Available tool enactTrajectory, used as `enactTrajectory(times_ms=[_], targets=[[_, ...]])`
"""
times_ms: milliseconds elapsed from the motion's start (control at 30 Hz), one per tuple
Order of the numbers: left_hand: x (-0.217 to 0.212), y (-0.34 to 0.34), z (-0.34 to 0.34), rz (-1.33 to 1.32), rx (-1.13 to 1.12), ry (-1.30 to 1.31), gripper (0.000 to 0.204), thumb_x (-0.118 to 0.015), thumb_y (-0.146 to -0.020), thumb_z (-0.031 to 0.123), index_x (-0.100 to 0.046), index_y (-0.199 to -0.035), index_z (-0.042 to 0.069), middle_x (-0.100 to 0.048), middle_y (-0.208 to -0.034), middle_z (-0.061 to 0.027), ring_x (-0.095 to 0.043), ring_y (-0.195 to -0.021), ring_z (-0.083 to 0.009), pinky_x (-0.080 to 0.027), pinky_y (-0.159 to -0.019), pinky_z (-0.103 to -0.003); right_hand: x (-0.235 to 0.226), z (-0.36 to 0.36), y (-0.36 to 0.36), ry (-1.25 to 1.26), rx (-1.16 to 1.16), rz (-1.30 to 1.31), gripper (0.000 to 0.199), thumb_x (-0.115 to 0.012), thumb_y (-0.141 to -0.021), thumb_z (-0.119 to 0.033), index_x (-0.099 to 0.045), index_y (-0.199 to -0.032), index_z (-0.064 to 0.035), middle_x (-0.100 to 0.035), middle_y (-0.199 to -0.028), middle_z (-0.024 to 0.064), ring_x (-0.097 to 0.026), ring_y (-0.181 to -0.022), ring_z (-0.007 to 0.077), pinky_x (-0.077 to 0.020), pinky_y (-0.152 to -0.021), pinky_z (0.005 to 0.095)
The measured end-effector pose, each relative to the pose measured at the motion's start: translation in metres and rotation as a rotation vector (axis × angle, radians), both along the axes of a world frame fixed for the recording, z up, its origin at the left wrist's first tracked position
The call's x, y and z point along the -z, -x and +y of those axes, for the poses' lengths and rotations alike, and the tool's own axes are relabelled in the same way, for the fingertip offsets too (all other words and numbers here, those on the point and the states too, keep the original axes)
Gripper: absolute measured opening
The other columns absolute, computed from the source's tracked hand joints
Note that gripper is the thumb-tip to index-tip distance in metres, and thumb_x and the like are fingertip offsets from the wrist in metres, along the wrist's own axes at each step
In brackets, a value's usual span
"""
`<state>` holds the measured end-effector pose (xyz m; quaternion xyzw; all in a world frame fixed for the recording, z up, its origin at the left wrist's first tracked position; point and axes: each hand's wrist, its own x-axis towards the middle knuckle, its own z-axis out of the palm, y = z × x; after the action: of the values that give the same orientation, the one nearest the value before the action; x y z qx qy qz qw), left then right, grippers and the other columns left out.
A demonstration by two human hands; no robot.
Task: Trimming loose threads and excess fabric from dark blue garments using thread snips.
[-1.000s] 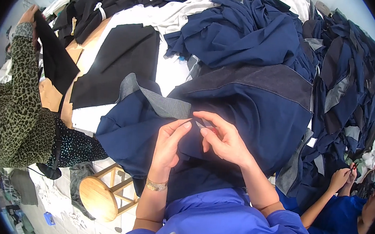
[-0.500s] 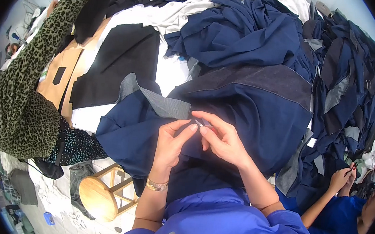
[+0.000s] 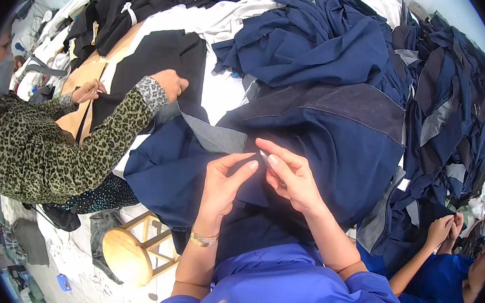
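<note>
Near the front edge of the counter (image 3: 218,94), a navy garment (image 3: 334,154) with a darker denim-like panel lay spread over the white top, right in front of the person. Both bare hands worked at one spot on it, close to a grey fabric strip (image 3: 212,136) that ran across the garment's left part. The left hand (image 3: 222,184) rested on the cloth with its thumb and forefinger apart, the forefinger stretched toward the right hand and nothing pinched between them. The right hand (image 3: 292,176) had its grip closed on a small pale tool (image 3: 266,158), held between thumb and forefinger just above the cloth; what kind of tool it was could not be told. The garment lay under both hands, and the tool's tip sat between the two forefingers.

At the left edge of the counter another person in a leopard-print sleeve (image 3: 111,134) reached a hand (image 3: 170,83) onto a flat black cloth (image 3: 158,63). A heap of navy clothes (image 3: 320,48) covered the far and right parts of the counter. A round wooden stool (image 3: 127,254) stood on the floor below the left hand, and a third person's hands (image 3: 443,229) showed at the right.
</note>
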<state>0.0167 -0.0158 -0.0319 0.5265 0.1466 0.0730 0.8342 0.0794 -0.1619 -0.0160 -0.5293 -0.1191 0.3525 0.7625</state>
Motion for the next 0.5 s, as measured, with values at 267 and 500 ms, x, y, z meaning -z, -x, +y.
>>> enactTrajectory(times_ms=[267,500], targets=[[0.0008,0.0008,0.0023,0.031,-0.008,0.038,0.021,-0.066,-0.08,0.001,-0.065,-0.1,-0.003,-0.066,-0.091,-0.0074,-0.06,-0.081,-0.0093,-0.046,-0.074,-0.02,-0.0019,-0.0039,0.0009,0.006,-0.039,0.013,0.036,-0.048,-0.095,-0.022,-0.049,-0.13,-0.0126,-0.047,-0.06,-0.0033,-0.032,-0.044,-0.0008,-0.0227,-0.038,0.0142],[0.0001,0.0018,0.0009,0.013,-0.015,0.0,0.021,-0.066,-0.08,0.002,-0.065,-0.101,-0.003,-0.066,-0.091,-0.007,-0.059,-0.081,-0.0089,-0.046,-0.074,-0.02,-0.0019,-0.0045,0.0023,0.024,-0.055,0.047,0.036,-0.048,-0.095,-0.021,-0.049,-0.13,-0.0133,-0.047,-0.059,-0.0035,-0.032,-0.043,-0.0008,-0.022,-0.038,0.0147]])
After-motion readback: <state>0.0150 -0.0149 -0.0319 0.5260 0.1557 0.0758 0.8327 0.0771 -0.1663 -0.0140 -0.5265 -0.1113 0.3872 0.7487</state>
